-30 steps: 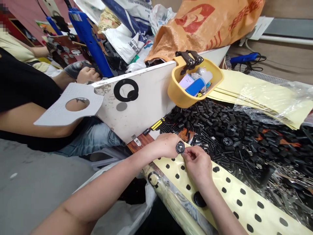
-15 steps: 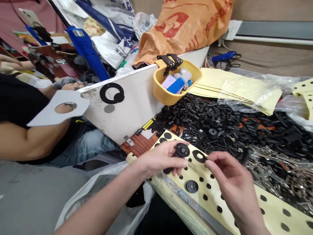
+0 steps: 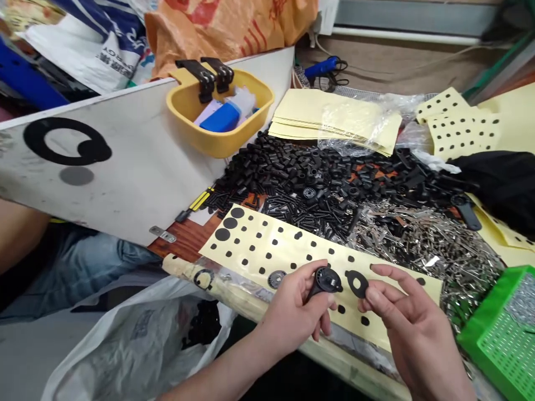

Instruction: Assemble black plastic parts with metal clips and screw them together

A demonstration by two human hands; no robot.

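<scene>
My left hand (image 3: 298, 301) is closed around a black round plastic part (image 3: 326, 279), its open face turned up, with a stem running back into the palm. Pinched between thumb and fingers of my right hand (image 3: 412, 317) is a thin black ring-shaped pad (image 3: 357, 283), held just right of the round part and apart from it. A dark spot shows at my right index fingertip; I cannot tell what it is. Under both hands lies a yellow sheet (image 3: 254, 264) bearing rows of black dots. A loose black disc (image 3: 276, 279) rests on this sheet, left of my hands.
Heaps of black plastic parts (image 3: 288, 172) and metal pieces (image 3: 422, 239) cover the table behind. A yellow bin (image 3: 221, 139) hangs on a white partition (image 3: 125, 184). A green basket (image 3: 501, 328) stands at right, a plastic bag (image 3: 108, 345) at lower left. Someone's jeans show beyond the partition.
My view has swung right, bringing the green basket into sight. Both hands keep their parts; the ring-shaped pad now faces the camera more and stays beside the round part.
</scene>
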